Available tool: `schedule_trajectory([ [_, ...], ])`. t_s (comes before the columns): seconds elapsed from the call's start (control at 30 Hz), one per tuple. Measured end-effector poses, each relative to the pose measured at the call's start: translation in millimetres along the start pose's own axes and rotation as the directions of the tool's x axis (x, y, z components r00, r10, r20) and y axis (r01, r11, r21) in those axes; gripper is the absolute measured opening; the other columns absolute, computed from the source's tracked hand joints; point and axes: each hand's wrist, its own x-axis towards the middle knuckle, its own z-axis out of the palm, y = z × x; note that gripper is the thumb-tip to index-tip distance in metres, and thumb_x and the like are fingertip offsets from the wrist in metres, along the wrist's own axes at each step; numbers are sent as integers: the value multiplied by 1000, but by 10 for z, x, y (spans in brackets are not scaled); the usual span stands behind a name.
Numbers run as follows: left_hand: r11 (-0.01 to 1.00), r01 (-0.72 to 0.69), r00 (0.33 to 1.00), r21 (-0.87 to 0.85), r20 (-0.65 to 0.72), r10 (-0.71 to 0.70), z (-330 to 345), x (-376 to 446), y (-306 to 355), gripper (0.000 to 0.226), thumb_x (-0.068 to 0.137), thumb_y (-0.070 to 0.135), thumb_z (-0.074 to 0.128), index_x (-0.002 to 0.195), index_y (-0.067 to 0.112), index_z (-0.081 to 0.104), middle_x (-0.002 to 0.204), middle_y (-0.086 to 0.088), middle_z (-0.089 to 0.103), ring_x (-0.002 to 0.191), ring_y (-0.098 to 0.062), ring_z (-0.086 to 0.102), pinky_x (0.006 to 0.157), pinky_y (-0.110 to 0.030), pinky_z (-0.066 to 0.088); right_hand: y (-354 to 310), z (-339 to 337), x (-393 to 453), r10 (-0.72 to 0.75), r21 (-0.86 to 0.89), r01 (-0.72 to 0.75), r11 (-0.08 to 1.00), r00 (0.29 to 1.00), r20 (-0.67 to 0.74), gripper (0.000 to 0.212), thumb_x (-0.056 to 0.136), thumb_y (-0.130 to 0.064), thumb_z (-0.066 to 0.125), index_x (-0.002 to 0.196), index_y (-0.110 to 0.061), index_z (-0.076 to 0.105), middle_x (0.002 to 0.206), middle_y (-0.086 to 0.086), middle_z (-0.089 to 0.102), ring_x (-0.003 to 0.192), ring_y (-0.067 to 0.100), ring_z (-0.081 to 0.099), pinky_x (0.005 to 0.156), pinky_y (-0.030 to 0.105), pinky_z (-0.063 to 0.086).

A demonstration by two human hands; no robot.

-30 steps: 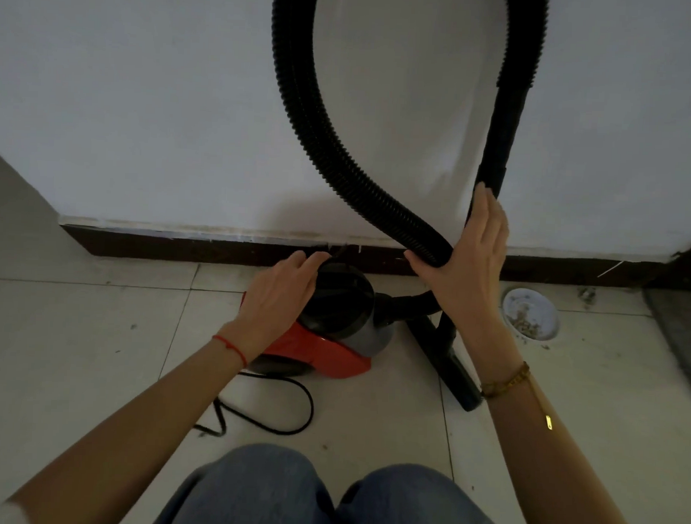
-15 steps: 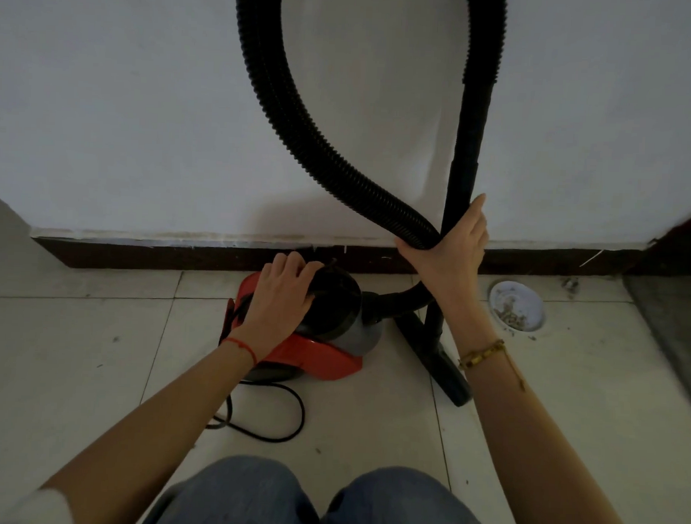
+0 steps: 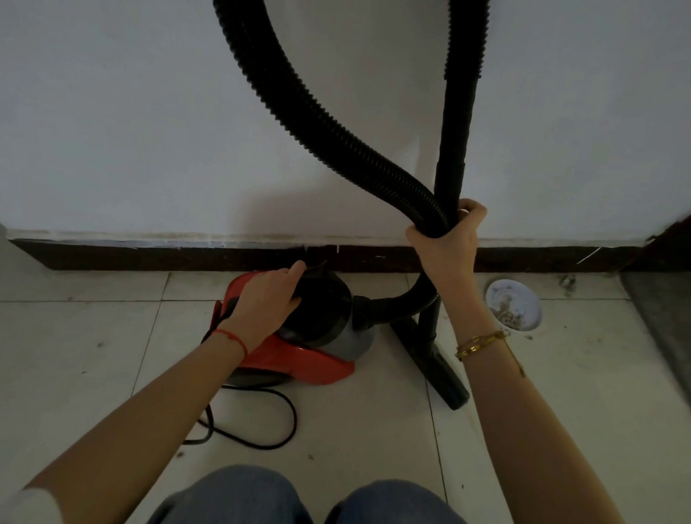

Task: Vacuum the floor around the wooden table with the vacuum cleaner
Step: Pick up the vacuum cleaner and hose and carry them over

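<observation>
Gripping the upright wand (image 3: 453,148) and hose (image 3: 340,136) together, the right hand (image 3: 448,242) stood right of the vacuum cleaner (image 3: 306,339), whose near-left top the left hand (image 3: 264,302) held curled.

The vacuum cleaner (image 3: 293,358) is bright red at the bottom, with a black round top and a grey part at the side. Its hose (image 3: 302,103) is black with little ridges all along it. The pipe (image 3: 456,128) is plain black, and so is the cord (image 3: 259,443). The wall (image 3: 125,117) is white. The strip (image 3: 160,257) under it is dark brown. The floor (image 3: 77,370) has pale grey square tiles. One wrist has a red string (image 3: 231,338), the other a gold bracelet (image 3: 480,345). The jeans (image 3: 241,501) are blue.
</observation>
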Motion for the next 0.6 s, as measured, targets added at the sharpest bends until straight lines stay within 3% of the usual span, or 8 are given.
schedule_trajectory([
  [0.2, 998, -33, 994, 44, 102, 28, -62, 63, -23, 42, 92, 22, 56, 130, 13, 39, 108, -7, 62, 94, -24, 62, 74, -30, 47, -65, 117, -2, 22, -48, -21, 999, 999, 41, 57, 73, -10, 75, 119, -11, 41, 108, 2, 53, 95, 13, 55, 55, 5, 44],
  [0.33, 1000, -23, 993, -19, 117, 25, -72, 48, -71, 47, 91, 18, 56, 135, 14, 38, 114, -9, 61, 102, -26, 60, 86, -36, 50, -134, 160, -10, 3, -89, 3, 996, 998, 62, 58, 71, -13, 75, 118, -12, 42, 108, 5, 56, 97, 18, 58, 72, 24, 54],
  [0.43, 999, 5, 992, -49, 124, 1, -237, -56, -88, 51, 90, 19, 57, 137, 17, 38, 117, -8, 61, 104, -25, 59, 88, -37, 50, -332, 117, -30, 12, -83, -6, 997, 997, 75, 58, 70, -13, 75, 118, -12, 41, 109, 6, 55, 98, 21, 59, 75, 32, 56],
  [0.6, 995, 52, 994, -90, 104, -42, -930, -368, 98, 50, 90, 16, 58, 137, 17, 40, 115, -7, 63, 101, -23, 62, 89, -35, 51, -1018, -190, -122, 57, -37, -54, 998, 996, 65, 58, 70, -10, 73, 117, -13, 40, 108, 5, 54, 97, 19, 57, 75, 28, 53],
])
